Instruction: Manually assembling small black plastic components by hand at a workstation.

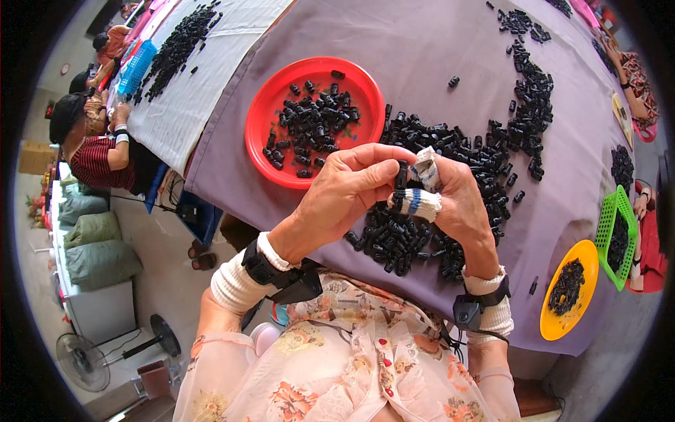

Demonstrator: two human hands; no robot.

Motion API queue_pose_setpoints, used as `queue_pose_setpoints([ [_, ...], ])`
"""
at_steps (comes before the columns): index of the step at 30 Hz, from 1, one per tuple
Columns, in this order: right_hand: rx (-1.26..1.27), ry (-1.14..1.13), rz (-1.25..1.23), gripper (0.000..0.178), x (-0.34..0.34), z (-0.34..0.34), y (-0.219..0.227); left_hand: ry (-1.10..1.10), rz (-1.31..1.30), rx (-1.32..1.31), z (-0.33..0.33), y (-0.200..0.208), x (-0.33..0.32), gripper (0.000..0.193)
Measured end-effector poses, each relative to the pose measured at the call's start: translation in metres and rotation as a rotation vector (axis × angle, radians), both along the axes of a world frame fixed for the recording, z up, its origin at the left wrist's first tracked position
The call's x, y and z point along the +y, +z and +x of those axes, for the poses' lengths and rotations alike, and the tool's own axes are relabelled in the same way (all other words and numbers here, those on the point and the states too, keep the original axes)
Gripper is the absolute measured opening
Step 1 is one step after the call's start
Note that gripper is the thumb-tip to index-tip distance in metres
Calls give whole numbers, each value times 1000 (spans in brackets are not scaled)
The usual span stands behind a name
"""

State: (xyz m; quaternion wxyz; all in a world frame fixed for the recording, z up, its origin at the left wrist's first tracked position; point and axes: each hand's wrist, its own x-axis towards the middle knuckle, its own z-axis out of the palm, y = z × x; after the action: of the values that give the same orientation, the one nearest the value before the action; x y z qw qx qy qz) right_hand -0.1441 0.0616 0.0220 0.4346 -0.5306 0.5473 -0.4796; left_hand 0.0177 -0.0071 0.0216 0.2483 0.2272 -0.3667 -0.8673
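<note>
My left hand [336,193] and my right hand [460,204] meet above the near part of the table. Between them stands a small black cylindrical plastic part [401,174], pinched by the left thumb and forefinger. White knitted finger covers with blue stripes [420,204] wrap two fingers of my right hand, which grip the same part from the right; its lower end is hidden. A large heap of similar black parts [394,243] lies under and beyond my hands. Left of it, a red round tray [258,151] holds more of these parts, close to my left hand.
Purple-grey cloth covers the table [422,42]. To the right are a yellow plate [587,281] with small black pieces and a green basket [605,243]. Other people sit along the left and right sides. A blue basket [137,67] stands on the white-covered table. A fan [84,362] stands lower left.
</note>
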Motion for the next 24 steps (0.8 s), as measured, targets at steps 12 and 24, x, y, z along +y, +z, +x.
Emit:
queue_pose_setpoints([
  [12,153,81,-35,36,-2,-6,-1,4,23,23,-2,-2,1,24],
  [24,127,94,-18,29,-1,-6,-1,-4,-36,13,-4,0,1,21],
])
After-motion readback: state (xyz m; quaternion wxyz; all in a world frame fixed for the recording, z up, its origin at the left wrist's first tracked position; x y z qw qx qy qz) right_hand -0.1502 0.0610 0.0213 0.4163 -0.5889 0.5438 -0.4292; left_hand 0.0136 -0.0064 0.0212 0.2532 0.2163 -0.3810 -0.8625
